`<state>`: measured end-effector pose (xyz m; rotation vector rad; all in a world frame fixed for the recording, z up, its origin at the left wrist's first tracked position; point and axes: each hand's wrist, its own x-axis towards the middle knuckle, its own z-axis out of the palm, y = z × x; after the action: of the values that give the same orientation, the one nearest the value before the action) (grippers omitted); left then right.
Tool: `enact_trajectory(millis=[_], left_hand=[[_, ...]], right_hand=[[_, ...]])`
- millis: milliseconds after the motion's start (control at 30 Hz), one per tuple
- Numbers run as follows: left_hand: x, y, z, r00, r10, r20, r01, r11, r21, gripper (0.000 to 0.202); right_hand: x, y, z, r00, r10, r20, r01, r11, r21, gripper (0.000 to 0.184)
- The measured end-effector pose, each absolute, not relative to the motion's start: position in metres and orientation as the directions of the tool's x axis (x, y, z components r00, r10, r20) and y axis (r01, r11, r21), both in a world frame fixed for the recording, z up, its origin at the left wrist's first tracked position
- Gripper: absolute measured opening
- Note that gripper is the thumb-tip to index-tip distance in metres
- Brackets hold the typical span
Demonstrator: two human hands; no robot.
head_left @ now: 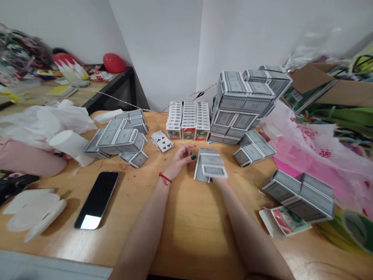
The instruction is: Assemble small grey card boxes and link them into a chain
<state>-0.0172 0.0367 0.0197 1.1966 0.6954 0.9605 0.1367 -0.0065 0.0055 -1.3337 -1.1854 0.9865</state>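
In the middle of the table, my right hand [218, 181] grips grey-backed playing cards [212, 160] that stand up and hide most of its fingers. One part of the cards juts out at an angle from the others. Just left of them is my left hand [183, 156], its thumb and fingers apart and nothing seen in it; a red string bracelet [165, 178] circles that wrist. Beyond it lies a small loose pile of cards [162, 141], face up with a club card on top. Rows of card boxes [188, 121] stand behind, near the wall.
Tall stacked grey card blocks [241, 105] rise at the back right, with smaller stacks [301, 194] nearer me. More grey blocks [119, 136] sit left. A phone [97, 198] lies front left. An opened card box [287, 221] and tape roll [349, 229] are at right.
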Motion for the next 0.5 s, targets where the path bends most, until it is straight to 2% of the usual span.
enact_trajectory(millis=[67, 167, 233, 300, 433, 500], left_hand=[[-0.014, 0.037, 0.020, 0.407, 0.910, 0.078, -0.268, 0.038, 0.963, 0.040], [-0.008, 0.035, 0.020, 0.458, 0.885, 0.080, -0.301, 0.069, 0.951, 0.045], [-0.003, 0.034, 0.018, 0.467, 0.883, 0.034, -0.277, 0.110, 0.955, 0.039], [0.001, 0.035, 0.013, 0.400, 0.916, -0.031, -0.260, 0.146, 0.954, 0.029], [0.000, 0.042, 0.002, 0.209, 0.973, -0.101, -0.295, 0.162, 0.942, 0.027], [-0.004, 0.045, 0.000, 0.193, 0.976, -0.104, -0.324, 0.163, 0.932, 0.028]], right_hand=[[0.136, -0.006, 0.008, 0.179, 0.983, 0.045, 0.119, 0.024, -0.993, 0.028], [0.131, -0.004, 0.010, 0.115, 0.993, 0.013, 0.101, 0.002, -0.995, 0.030], [0.128, -0.004, 0.011, 0.056, 0.998, -0.017, 0.088, -0.022, -0.996, 0.030], [0.126, -0.004, 0.011, 0.029, 0.998, -0.049, 0.061, -0.051, -0.997, 0.033], [0.128, -0.002, 0.007, 0.164, 0.987, 0.005, 0.062, -0.005, -0.998, 0.034], [0.132, -0.001, 0.006, 0.257, 0.965, 0.061, 0.090, 0.039, -0.995, 0.034]])
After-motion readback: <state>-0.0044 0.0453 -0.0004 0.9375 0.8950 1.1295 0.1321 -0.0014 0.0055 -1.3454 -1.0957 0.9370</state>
